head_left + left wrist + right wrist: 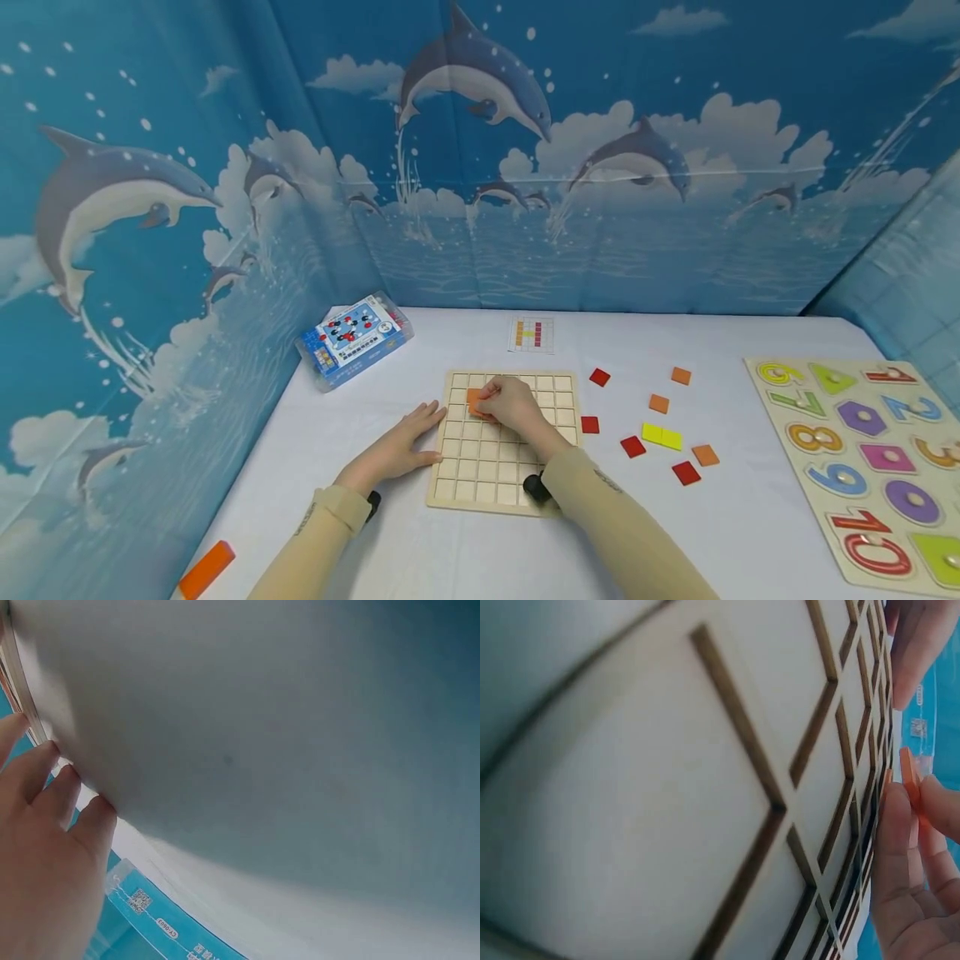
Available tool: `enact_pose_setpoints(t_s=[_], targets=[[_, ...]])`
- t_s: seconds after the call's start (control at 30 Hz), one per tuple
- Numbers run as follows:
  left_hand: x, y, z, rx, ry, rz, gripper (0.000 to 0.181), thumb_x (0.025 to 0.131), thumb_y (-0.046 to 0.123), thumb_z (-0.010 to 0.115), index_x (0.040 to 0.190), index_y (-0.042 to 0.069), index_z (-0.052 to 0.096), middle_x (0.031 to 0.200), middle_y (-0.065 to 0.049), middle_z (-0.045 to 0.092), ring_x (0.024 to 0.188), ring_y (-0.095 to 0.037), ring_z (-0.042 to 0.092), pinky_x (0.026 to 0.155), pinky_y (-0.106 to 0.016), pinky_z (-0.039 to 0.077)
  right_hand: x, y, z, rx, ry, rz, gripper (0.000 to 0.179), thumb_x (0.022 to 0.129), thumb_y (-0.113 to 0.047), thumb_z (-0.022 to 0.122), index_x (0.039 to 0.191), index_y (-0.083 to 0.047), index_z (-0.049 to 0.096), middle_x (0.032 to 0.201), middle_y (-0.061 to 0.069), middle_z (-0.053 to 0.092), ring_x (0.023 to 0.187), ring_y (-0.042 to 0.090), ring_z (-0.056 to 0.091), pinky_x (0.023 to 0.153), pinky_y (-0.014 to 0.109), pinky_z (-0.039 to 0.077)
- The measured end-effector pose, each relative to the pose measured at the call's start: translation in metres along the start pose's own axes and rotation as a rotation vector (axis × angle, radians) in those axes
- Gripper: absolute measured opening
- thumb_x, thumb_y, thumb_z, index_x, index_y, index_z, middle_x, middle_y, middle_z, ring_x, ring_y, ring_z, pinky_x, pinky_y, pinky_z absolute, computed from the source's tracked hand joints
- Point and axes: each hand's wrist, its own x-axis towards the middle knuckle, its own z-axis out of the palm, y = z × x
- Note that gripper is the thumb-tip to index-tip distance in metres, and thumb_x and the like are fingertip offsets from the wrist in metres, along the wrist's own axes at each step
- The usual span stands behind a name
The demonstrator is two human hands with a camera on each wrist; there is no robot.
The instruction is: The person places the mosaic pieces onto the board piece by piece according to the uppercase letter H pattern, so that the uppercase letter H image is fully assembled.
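A wooden grid board lies on the white table in front of me. Over its upper part, my right hand pinches an orange square tile between thumb and fingers, tilted on edge in the right wrist view. Right beside it, another orange tile shows on the grid, partly covered by the fingers. My left hand rests on the table with fingers extended, its fingertips and thumb at the board's left edge. In the left wrist view, the fingers of that hand reach along this edge.
Red tiles, orange tiles and yellow tiles lie right of the board. Behind it is a pattern card. A blue box stands back left, an orange block front left, a number puzzle far right.
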Motion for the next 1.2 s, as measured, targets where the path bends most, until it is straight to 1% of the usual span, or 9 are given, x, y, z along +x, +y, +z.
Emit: enact_pose_setpoints(t_s=[0.23, 0.4, 0.5, 0.63, 0.77, 0.87, 0.97, 1.07, 1.2], targets=[[-0.001, -0.003, 0.003, 0.002, 0.006, 0.009, 0.073, 0.092, 0.024, 0.069, 0.154, 0.011, 0.034, 0.163, -0.013, 0.023, 0.152, -0.035, 0.015, 0.122, -0.056, 0.019, 0.003, 0.002, 0.006, -0.04, 0.0, -0.02, 0.008, 0.082, -0.008, 0.078, 0.086, -0.006, 0.071, 0.072, 0.004, 0.068, 0.06, 0.011, 0.063, 0.053, 0.02, 0.05], [-0.004, -0.002, 0.007, 0.014, 0.011, 0.004, 0.073, 0.092, 0.025, 0.069, 0.154, 0.012, 0.033, 0.164, -0.013, 0.022, 0.152, -0.035, 0.015, 0.122, -0.056, 0.019, 0.0, 0.002, 0.009, -0.091, 0.013, -0.043, 0.007, 0.083, -0.009, 0.077, 0.085, -0.007, 0.071, 0.07, 0.002, 0.068, 0.057, 0.01, 0.061, 0.052, 0.018, 0.046], [-0.007, 0.0, 0.008, 0.01, 0.018, 0.009, 0.073, 0.092, 0.024, 0.069, 0.154, 0.011, 0.034, 0.163, -0.014, 0.023, 0.152, -0.036, 0.015, 0.122, -0.056, 0.019, -0.003, 0.002, 0.011, -0.152, 0.027, -0.082, 0.007, 0.083, -0.01, 0.078, 0.085, -0.007, 0.071, 0.071, 0.003, 0.066, 0.058, 0.01, 0.056, 0.053, 0.02, 0.043], [-0.011, 0.002, 0.01, -0.001, 0.021, 0.009, 0.073, 0.092, 0.023, 0.07, 0.154, 0.009, 0.034, 0.163, -0.015, 0.023, 0.152, -0.037, 0.015, 0.122, -0.056, 0.018, -0.008, 0.001, 0.014, -0.225, 0.035, -0.126, 0.008, 0.083, -0.009, 0.077, 0.084, -0.007, 0.069, 0.075, 0.004, 0.066, 0.062, 0.012, 0.053, 0.056, 0.022, 0.042], [-0.012, 0.004, 0.011, 0.007, 0.02, -0.007, 0.073, 0.092, 0.023, 0.069, 0.154, 0.011, 0.033, 0.164, -0.013, 0.022, 0.153, -0.035, 0.014, 0.123, -0.054, 0.017, -0.01, 0.001, 0.015, -0.265, 0.027, -0.137, 0.008, 0.084, -0.008, 0.076, 0.086, -0.007, 0.068, 0.083, 0.005, 0.067, 0.068, 0.014, 0.054, 0.06, 0.024, 0.045], [-0.011, 0.003, 0.012, 0.008, 0.024, -0.013, 0.074, 0.092, 0.023, 0.069, 0.154, 0.011, 0.033, 0.164, -0.012, 0.021, 0.153, -0.034, 0.013, 0.123, -0.054, 0.017, -0.011, 0.002, 0.014, -0.259, 0.023, -0.118, 0.01, 0.084, -0.009, 0.076, 0.09, -0.006, 0.068, 0.087, 0.006, 0.067, 0.071, 0.016, 0.054, 0.063, 0.026, 0.046], [-0.01, 0.002, 0.013, 0.006, 0.028, -0.016, 0.074, 0.092, 0.024, 0.07, 0.155, 0.012, 0.033, 0.164, -0.011, 0.021, 0.153, -0.034, 0.013, 0.122, -0.054, 0.018, -0.01, 0.004, 0.012, -0.226, 0.008, -0.099, 0.013, 0.084, -0.011, 0.077, 0.091, -0.006, 0.068, 0.086, 0.006, 0.066, 0.072, 0.016, 0.054, 0.063, 0.026, 0.045], [-0.01, 0.001, 0.014, 0.006, 0.035, -0.017, 0.073, 0.092, 0.024, 0.07, 0.154, 0.012, 0.033, 0.164, -0.012, 0.022, 0.152, -0.035, 0.014, 0.122, -0.056, 0.019, -0.012, 0.006, 0.006, -0.175, -0.03, -0.091, 0.014, 0.084, -0.013, 0.077, 0.091, -0.007, 0.066, 0.083, 0.005, 0.064, 0.07, 0.015, 0.054, 0.061, 0.025, 0.043], [-0.01, 0.002, 0.015, 0.0, 0.041, -0.018, 0.073, 0.091, 0.023, 0.07, 0.154, 0.011, 0.034, 0.164, -0.012, 0.023, 0.152, -0.036, 0.015, 0.121, -0.057, 0.02, -0.019, 0.007, -0.01, -0.099, -0.1, -0.088, 0.014, 0.085, -0.014, 0.075, 0.091, -0.007, 0.065, 0.079, 0.004, 0.063, 0.068, 0.016, 0.058, 0.06, 0.025, 0.046]])
